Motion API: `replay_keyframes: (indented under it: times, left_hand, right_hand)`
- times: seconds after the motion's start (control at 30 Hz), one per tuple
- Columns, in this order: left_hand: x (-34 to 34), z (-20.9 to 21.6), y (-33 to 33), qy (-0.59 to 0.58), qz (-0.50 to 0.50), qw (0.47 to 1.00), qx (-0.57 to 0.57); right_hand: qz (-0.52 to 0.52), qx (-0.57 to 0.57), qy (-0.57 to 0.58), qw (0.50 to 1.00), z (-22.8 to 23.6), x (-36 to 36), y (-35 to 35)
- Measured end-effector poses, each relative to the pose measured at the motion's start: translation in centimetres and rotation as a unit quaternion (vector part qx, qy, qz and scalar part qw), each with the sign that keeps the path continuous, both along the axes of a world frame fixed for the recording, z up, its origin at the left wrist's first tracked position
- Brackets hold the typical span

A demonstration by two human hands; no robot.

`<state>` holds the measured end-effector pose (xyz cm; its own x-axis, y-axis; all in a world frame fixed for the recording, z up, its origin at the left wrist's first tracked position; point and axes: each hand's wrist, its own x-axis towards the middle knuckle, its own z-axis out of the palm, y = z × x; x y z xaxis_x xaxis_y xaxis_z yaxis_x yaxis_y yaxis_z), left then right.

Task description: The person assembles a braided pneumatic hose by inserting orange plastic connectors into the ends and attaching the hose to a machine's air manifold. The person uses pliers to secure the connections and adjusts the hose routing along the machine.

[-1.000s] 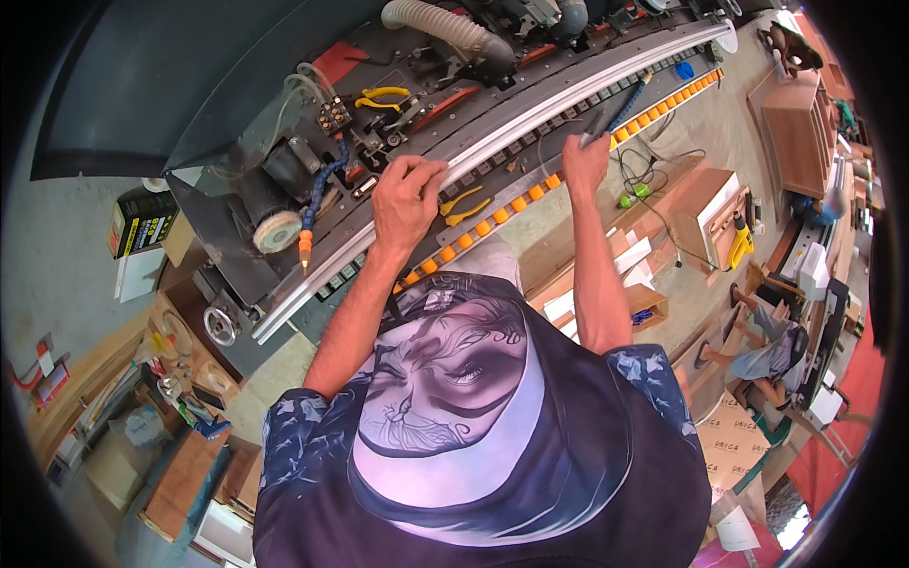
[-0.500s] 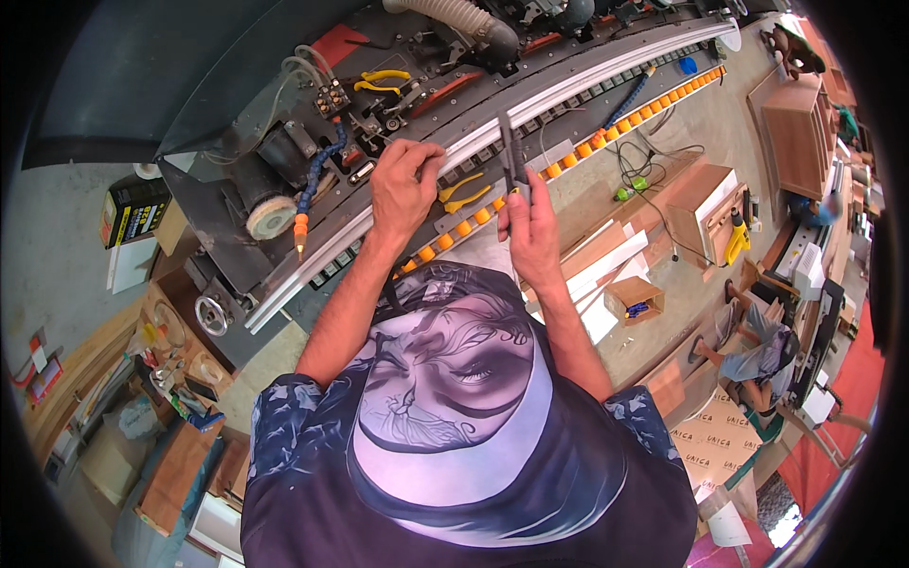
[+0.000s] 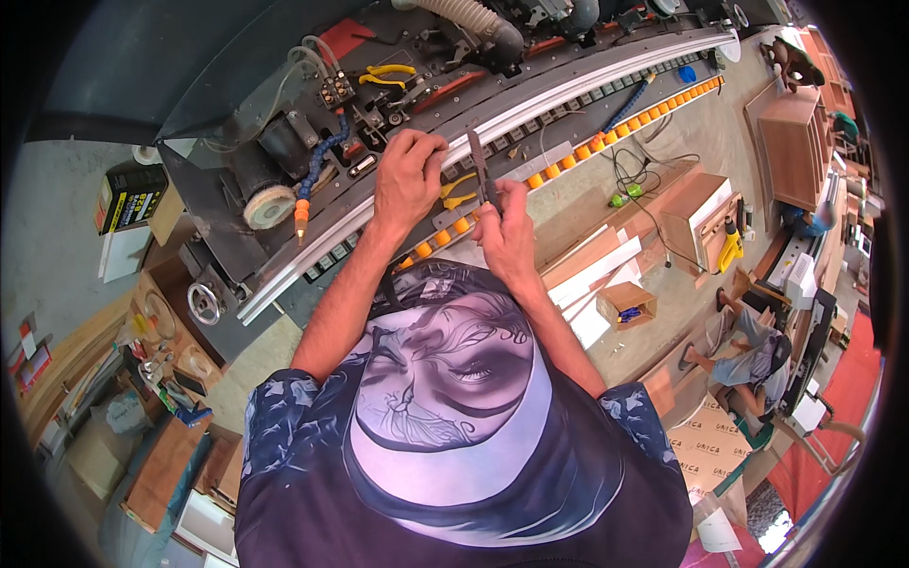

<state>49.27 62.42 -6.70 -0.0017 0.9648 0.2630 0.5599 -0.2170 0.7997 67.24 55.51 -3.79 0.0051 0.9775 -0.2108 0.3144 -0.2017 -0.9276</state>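
From the head view we count two bare hands at work over one dark machine surface. The right hand is closed round one narrow, dark hand tool (knife-like or file-like, we cannot tell which). Its tip points away from the body and overlaps the long white rail; whether the two touch is unclear to us. The left hand, just beside it, is partly curled over the rail, thumb near the fingers; we cannot tell whether it pinches anything.

We count two yellow-handled pliers: one pair beyond the rail, the other between the hands. We see two blue segmented hoses, one orange-nozzled, one farther right, plus one round buffing wheel, one handwheel and one row of orange rollers.

As for writing, we find pale and yellow print on one black-and-yellow box, and one short word repeated across a tan cardboard sheet.
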Motion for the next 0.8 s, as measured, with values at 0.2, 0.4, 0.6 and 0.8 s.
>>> replay_keyframes:
  times: [0.2,0.4,0.6,0.8]
  left_hand:
    - [0.1,0.3,0.1,0.024,-0.003,0.999,0.031]
    - [0.1,0.0,0.0,0.021,-0.001,0.999,0.036]
    - [0.1,0.2,0.2,0.016,-0.003,0.999,0.033]
    - [0.1,0.2,0.1,0.006,-0.004,1.000,0.023]
  right_hand:
    - [0.062,0.209,-0.220,0.951,-1.2,-1.0,2.5]
    - [0.098,0.106,-0.237,0.961,0.0,-1.2,3.1]
    - [0.107,0.116,-0.269,0.950,0.1,-1.3,3.3]
    - [0.109,0.109,-0.276,0.949,-0.1,-1.3,3.2]
